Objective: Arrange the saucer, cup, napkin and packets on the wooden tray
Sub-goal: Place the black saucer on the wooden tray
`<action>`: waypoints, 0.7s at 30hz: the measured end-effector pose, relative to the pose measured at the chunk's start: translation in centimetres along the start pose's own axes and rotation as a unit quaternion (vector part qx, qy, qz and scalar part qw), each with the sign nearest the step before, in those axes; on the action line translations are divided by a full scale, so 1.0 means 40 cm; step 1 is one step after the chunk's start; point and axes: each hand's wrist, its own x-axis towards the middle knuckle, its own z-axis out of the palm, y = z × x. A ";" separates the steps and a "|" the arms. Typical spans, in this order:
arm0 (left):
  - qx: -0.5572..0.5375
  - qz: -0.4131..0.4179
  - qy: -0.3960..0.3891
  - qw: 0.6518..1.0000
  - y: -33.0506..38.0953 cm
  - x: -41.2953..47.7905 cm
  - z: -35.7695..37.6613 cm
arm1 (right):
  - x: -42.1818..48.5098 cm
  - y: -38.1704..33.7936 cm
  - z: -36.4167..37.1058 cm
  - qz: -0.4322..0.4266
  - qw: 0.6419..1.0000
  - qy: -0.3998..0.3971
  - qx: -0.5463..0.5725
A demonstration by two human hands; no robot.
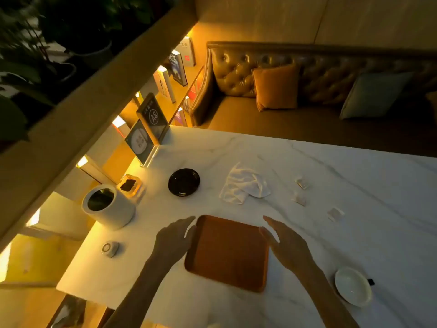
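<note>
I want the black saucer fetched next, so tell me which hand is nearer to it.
Left. The left hand lies by the tray's left edge, below the black saucer; the right hand is farther off, across the tray.

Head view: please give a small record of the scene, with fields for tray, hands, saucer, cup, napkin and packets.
tray: wooden tray, empty, on marble table
left hand: open, at tray's left edge
right hand: open, at tray's right edge
saucer: black, beyond the tray
cup: white, right of tray, near table edge
napkin: crumpled, right of saucer
packets: three, scattered right of napkin
</note>
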 end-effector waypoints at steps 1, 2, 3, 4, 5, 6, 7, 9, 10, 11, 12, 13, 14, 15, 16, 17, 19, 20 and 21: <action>0.002 0.001 0.000 1.000 -0.031 0.017 -0.012 | 0.020 -0.025 0.018 0.014 1.000 -0.002 0.009; 0.005 -0.001 0.000 1.000 -0.064 0.038 -0.017 | 0.045 -0.043 0.040 0.027 0.999 -0.014 0.013; 0.010 0.002 0.004 1.000 -0.100 0.060 -0.017 | 0.064 -0.065 0.061 0.034 0.999 -0.020 0.013; 0.005 -0.005 -0.005 1.000 -0.136 0.080 -0.023 | 0.082 -0.085 0.087 0.040 0.998 -0.037 0.014; 0.002 -0.007 -0.012 1.000 -0.167 0.103 -0.030 | 0.107 -0.105 0.112 0.044 0.998 -0.043 0.016; -0.005 -0.007 -0.017 1.000 -0.195 0.126 -0.036 | 0.131 -0.126 0.133 0.048 0.998 -0.045 0.018; -0.011 -0.006 -0.018 1.000 -0.224 0.151 -0.042 | 0.156 -0.142 0.156 0.049 0.998 -0.042 0.015; -0.018 -0.007 -0.026 0.999 -0.273 0.201 -0.050 | 0.202 -0.173 0.197 0.054 0.998 -0.040 0.013; -0.023 -0.003 -0.028 0.999 -0.294 0.225 -0.053 | 0.222 -0.188 0.214 0.057 0.997 -0.040 0.013; -0.033 -0.001 -0.030 0.999 -0.311 0.248 -0.054 | 0.242 -0.199 0.231 0.061 0.997 -0.041 0.022; -0.045 0.000 -0.031 0.999 -0.326 0.269 -0.052 | 0.261 -0.211 0.248 0.067 0.996 -0.045 0.035; -0.053 -0.001 -0.030 0.998 -0.339 0.290 -0.046 | 0.278 -0.222 0.261 0.071 0.995 -0.047 0.054; -0.062 -0.004 -0.025 0.998 -0.350 0.310 -0.038 | 0.295 -0.232 0.272 0.081 0.993 -0.044 0.075; -0.074 -0.012 -0.021 0.997 -0.359 0.331 -0.028 | 0.317 -0.237 0.283 0.092 0.990 -0.037 0.096; -0.087 -0.026 -0.019 0.996 -0.367 0.354 -0.016 | 0.341 -0.242 0.290 0.105 0.988 -0.034 0.112; -0.095 -0.039 -0.021 0.994 -0.373 0.377 -0.002 | 0.367 -0.246 0.299 0.107 0.987 -0.036 0.115; -0.102 -0.072 -0.036 0.992 -0.381 0.430 0.025 | 0.428 -0.249 0.317 0.100 0.988 -0.050 0.106; -0.116 -0.097 -0.043 0.988 -0.382 0.459 0.033 | 0.464 -0.247 0.325 0.102 0.988 -0.048 0.107; -0.134 -0.124 -0.048 0.982 -0.382 0.489 0.041 | 0.501 -0.243 0.336 0.107 0.987 -0.044 0.114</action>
